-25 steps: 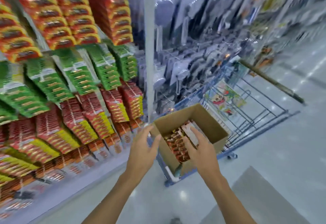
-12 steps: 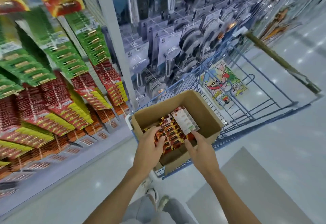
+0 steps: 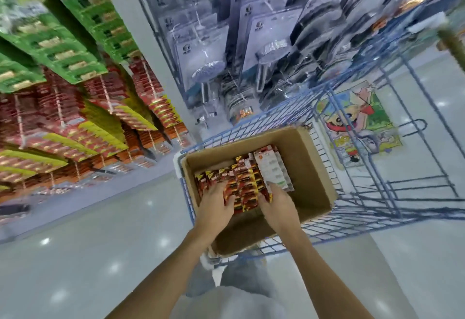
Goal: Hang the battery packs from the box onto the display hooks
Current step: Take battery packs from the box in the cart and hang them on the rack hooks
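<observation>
An open cardboard box [image 3: 310, 167] sits in the near end of a blue wire cart [image 3: 377, 213]. Inside it stand rows of red-and-yellow battery packs [image 3: 245, 178], with a white pack [image 3: 273, 170] lying on their right side. My left hand [image 3: 216, 204] reaches into the box, its fingers curled over the left part of the red stack. On the stack's right side, my right hand [image 3: 279, 206] has its fingers curled against the packs. Display hooks [image 3: 60, 120] at the left hold many red and yellow battery packs.
Green battery packs [image 3: 63, 47] hang above the red ones. Grey carded shower heads [image 3: 208, 67] hang behind the cart, past a white upright post [image 3: 141, 42]. A cartoon picture [image 3: 357, 122] lies in the cart. Glossy floor [image 3: 88, 255] spreads below the shelf.
My view has tipped down toward the box. Both hands have gone deeper into it, from hovering at the rim to closing round the red pack stack from either side.
</observation>
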`<state>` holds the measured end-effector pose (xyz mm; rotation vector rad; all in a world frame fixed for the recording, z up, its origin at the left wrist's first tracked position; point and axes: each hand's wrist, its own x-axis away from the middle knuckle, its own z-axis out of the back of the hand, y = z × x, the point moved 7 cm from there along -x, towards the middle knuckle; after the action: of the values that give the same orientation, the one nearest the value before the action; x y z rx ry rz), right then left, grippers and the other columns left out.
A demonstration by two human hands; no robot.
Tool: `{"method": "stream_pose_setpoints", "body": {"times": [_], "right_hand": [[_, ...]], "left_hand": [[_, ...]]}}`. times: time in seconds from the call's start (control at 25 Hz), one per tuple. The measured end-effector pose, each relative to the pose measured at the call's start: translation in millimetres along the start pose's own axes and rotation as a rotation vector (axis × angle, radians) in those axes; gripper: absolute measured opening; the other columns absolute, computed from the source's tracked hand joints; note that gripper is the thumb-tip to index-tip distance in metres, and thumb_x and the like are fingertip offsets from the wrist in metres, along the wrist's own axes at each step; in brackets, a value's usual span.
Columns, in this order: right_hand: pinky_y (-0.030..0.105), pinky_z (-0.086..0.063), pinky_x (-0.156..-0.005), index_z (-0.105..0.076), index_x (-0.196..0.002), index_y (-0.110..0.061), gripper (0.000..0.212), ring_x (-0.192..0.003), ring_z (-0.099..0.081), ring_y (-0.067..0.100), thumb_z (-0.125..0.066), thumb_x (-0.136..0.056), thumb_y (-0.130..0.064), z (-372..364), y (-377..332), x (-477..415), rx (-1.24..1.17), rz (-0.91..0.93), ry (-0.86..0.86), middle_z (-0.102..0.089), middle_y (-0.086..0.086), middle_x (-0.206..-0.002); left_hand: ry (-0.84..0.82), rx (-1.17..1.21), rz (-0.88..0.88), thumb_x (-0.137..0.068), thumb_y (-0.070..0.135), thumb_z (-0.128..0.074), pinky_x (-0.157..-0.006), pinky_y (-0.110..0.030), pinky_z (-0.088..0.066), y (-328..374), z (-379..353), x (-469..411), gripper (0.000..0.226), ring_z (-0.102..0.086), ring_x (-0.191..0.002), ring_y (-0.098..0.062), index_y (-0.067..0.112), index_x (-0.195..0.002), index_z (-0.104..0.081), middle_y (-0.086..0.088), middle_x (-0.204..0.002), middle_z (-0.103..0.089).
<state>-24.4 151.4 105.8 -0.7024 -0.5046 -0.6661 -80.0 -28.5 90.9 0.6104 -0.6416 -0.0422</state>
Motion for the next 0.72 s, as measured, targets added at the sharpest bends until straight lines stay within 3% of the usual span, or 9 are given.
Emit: {"method": "stream_pose_setpoints", "body": {"times": [0.16, 0.36, 0.48, 0.6, 0.72], "right_hand": [[0.038, -0.051, -0.098, -0.053, -0.134, -0.024, 0.036, -0.120, -0.062, 0.022, -0.056, -0.102, -0.039, -25, 17, -56, 0.070, 0.018, -0.166, -0.065, 0.001, -0.127], [0.036, -0.048, -0.094, -0.052, -0.130, -0.022, 0.033, -0.115, -0.061, 0.024, -0.059, -0.101, -0.035, -68, 35, -115, 0.154, 0.054, -0.314, -0.063, 0.003, -0.121], [0.036, -0.050, -0.093, -0.053, -0.125, -0.020, 0.029, -0.110, -0.061, 0.022, -0.061, -0.099, -0.032, -87, 45, -140, 0.142, 0.022, -0.347, -0.062, 0.002, -0.115], [0.038, -0.050, -0.097, -0.049, -0.133, -0.018, 0.038, -0.115, -0.061, 0.024, -0.060, -0.099, -0.031, -107, 52, -159, 0.134, 0.000, -0.361, -0.061, 0.003, -0.121], [0.042, -0.051, -0.103, -0.039, -0.143, -0.018, 0.052, -0.122, -0.060, 0.026, -0.062, -0.098, -0.032, -128, 60, -165, 0.130, -0.003, -0.390, -0.061, 0.006, -0.129]], "left_hand": [[-0.023, 0.055, 0.204, -0.104, 0.035, -0.057, -0.112, -0.048, -0.048, -19, -36, -31, 0.046, -0.057, -0.133, -0.026, 0.024, -0.148, -0.047, -0.003, -0.144, -0.059], [-0.040, 0.123, 0.424, -0.103, 0.032, -0.056, -0.108, -0.053, -0.049, -50, -84, -61, 0.048, -0.061, -0.126, -0.031, 0.026, -0.148, -0.041, -0.008, -0.133, -0.061], [-0.040, 0.162, 0.526, -0.103, 0.032, -0.058, -0.104, -0.046, -0.051, -64, -103, -75, 0.052, -0.062, -0.120, -0.030, 0.020, -0.150, -0.040, -0.008, -0.128, -0.063], [-0.013, 0.174, 0.585, -0.102, 0.030, -0.061, -0.092, -0.034, -0.047, -69, -122, -87, 0.045, -0.060, -0.121, -0.028, 0.019, -0.142, -0.044, -0.007, -0.129, -0.060], [0.056, 0.183, 0.626, -0.100, 0.025, -0.064, -0.089, -0.034, -0.046, -65, -135, -93, 0.052, -0.054, -0.128, -0.029, 0.019, -0.146, -0.040, -0.008, -0.141, -0.050]]}}
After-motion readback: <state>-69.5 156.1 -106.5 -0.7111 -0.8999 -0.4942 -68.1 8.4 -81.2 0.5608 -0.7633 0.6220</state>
